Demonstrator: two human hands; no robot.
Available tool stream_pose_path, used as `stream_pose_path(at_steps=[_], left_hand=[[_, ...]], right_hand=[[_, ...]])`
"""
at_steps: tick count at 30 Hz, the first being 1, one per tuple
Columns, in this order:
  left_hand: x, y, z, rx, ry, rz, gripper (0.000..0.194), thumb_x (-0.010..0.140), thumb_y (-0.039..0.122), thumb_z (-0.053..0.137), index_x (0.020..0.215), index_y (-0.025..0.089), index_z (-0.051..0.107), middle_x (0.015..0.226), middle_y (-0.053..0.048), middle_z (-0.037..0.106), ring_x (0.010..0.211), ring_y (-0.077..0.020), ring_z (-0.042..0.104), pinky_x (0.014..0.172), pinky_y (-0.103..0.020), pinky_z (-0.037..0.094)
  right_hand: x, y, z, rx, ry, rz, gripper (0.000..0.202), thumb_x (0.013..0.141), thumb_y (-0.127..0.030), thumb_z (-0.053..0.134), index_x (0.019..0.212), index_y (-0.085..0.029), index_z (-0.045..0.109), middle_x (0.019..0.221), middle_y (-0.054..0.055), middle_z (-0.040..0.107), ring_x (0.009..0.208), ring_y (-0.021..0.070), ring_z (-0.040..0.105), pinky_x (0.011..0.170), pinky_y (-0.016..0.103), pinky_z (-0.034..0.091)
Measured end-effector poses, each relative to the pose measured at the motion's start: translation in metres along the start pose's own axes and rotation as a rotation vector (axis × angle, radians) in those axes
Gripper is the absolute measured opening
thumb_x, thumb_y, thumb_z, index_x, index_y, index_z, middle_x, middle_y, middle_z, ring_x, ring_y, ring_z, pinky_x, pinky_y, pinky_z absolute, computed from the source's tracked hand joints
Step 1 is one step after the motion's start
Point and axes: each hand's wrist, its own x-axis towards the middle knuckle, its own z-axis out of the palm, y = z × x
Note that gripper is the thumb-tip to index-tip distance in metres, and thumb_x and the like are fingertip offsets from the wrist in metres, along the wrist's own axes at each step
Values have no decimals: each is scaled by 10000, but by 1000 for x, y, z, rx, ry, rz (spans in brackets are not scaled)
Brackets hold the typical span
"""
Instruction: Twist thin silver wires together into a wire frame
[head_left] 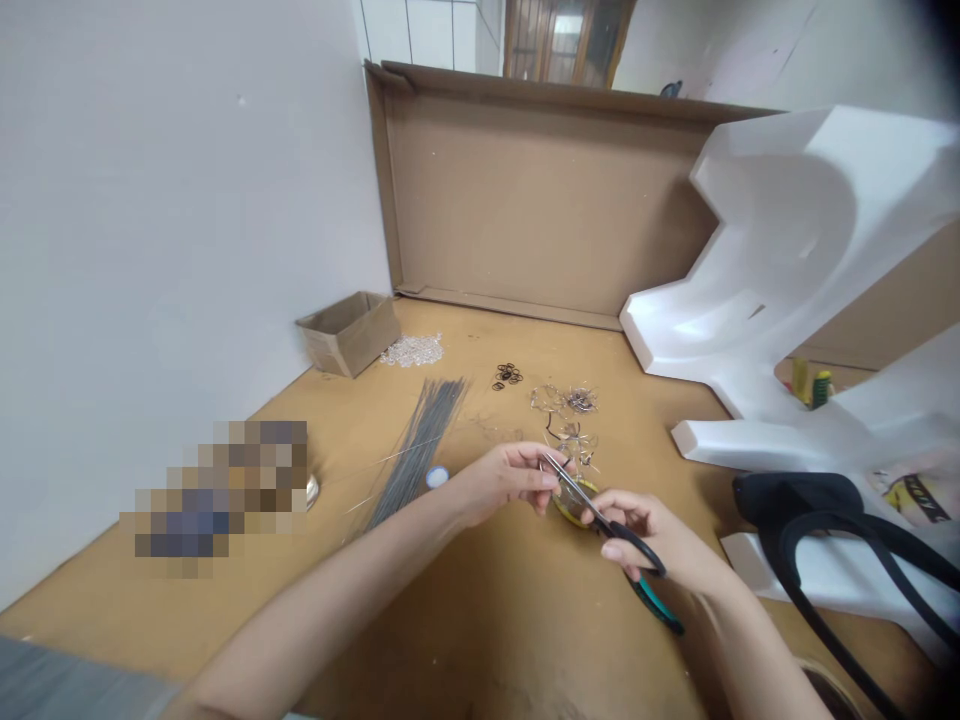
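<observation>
My right hand [637, 520] is closed around long-nose pliers [581, 490] with black and teal handles. Their slim metal jaws point up and left to the fingertips of my left hand [521, 475]. Those fingers are pinched together at the jaw tips; whatever they grip is too small to make out. Under both hands, partly hidden, lies a round yellow-rimmed item [570, 515]. Just beyond are bent wire pieces [574, 440] and a small tangled wire heap [581, 399]. A bundle of straight grey wires [416, 455] lies left of my left hand, beside a small blue-rimmed white disc [437, 477].
Dark rings [508, 376] and clear beads [412, 350] lie farther back, near a small cardboard box [351, 335]. A large cardboard tray [540, 200] stands behind. White foam packing [675, 330] and a black strap-like object [799, 500] flank the right. A pixelated patch covers the left.
</observation>
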Motion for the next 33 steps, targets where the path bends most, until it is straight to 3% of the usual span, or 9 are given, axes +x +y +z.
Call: stream_pose_path(at_steps=[8, 13, 20, 27, 33], left_hand=[[-1, -1, -2, 39, -17, 27, 306, 670, 245, 723, 947, 140, 649, 716, -18, 606, 561, -80, 538, 588, -244, 457], [0, -6, -3, 34, -31, 13, 306, 667, 242, 729, 945, 143, 648, 748, -27, 616, 559, -79, 535, 582, -248, 463], [-1, -3, 0, 53, -35, 1, 298, 666, 248, 730, 939, 149, 660, 734, -24, 621, 543, -72, 531, 571, -233, 448], [-3, 1, 2, 58, -30, -21, 305, 651, 250, 740, 929, 147, 667, 684, -7, 619, 516, -72, 538, 548, -220, 419], [-3, -1, 3, 75, -71, -16, 302, 664, 251, 731, 938, 147, 656, 699, -9, 633, 518, -80, 554, 559, -232, 431]], right_hand=[[0, 1, 3, -35, 46, -21, 332, 698, -404, 689, 912, -175, 578, 513, -94, 377, 357, 43, 372, 362, 168, 296], [1, -3, 7, -34, 22, -29, 321, 711, -400, 677, 916, -183, 558, 579, -73, 403, 426, 55, 379, 414, 183, 334], [0, -7, 8, -148, 49, -127, 306, 713, -413, 669, 884, -179, 572, 625, -47, 409, 538, 84, 353, 488, 208, 287], [-1, -3, 9, -112, 41, -44, 288, 738, -414, 647, 884, -183, 555, 529, -89, 333, 423, 57, 276, 420, 199, 204], [-2, -8, 13, -163, 63, -95, 269, 719, -390, 666, 849, -183, 554, 598, -67, 333, 531, 82, 284, 491, 215, 229]])
